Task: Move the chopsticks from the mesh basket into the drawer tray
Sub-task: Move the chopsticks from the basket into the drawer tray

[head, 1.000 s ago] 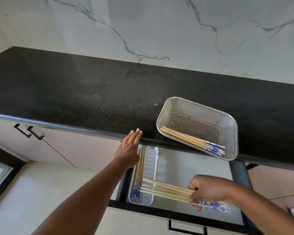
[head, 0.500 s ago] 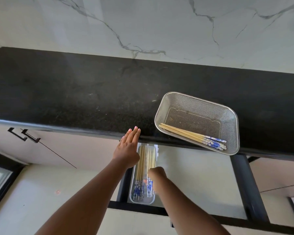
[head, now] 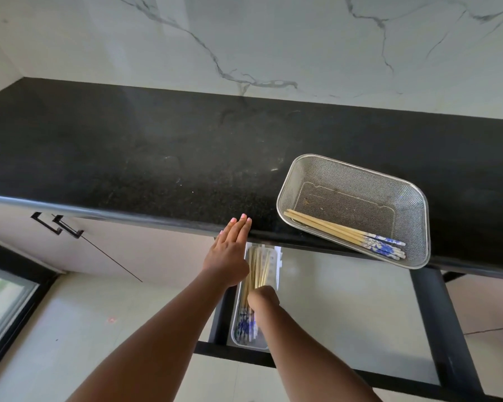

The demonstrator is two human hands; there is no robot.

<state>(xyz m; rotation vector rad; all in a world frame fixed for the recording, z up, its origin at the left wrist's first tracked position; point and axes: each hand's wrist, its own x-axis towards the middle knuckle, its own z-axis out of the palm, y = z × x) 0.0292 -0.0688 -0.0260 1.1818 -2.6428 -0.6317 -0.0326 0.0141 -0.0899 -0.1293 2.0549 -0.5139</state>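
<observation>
A metal mesh basket (head: 413, 204) sits on the black countertop at the right, near its front edge. Several wooden chopsticks with blue-patterned ends (head: 343, 233) lie along its near side. Below the counter, a narrow clear tray (head: 277, 266) rests in the left end of the open drawer and holds more chopsticks (head: 246, 323). My right hand (head: 263, 297) is down over the tray, closed on a bundle of chopsticks whose tips stick out beyond it. My left hand (head: 230, 250) is flat with its fingers straight, fingertips at the counter's edge just left of the tray.
The black countertop (head: 157, 158) runs across the view under a marble wall. The drawer (head: 346, 314) has a pale bottom and a black frame. Cabinet doors with black handles (head: 58, 224) are at the left, above a pale floor.
My right hand carried a bundle of chopsticks leftward from the drawer's middle into the tray and turned them lengthwise. My left hand stayed at the counter edge. The basket has not moved.
</observation>
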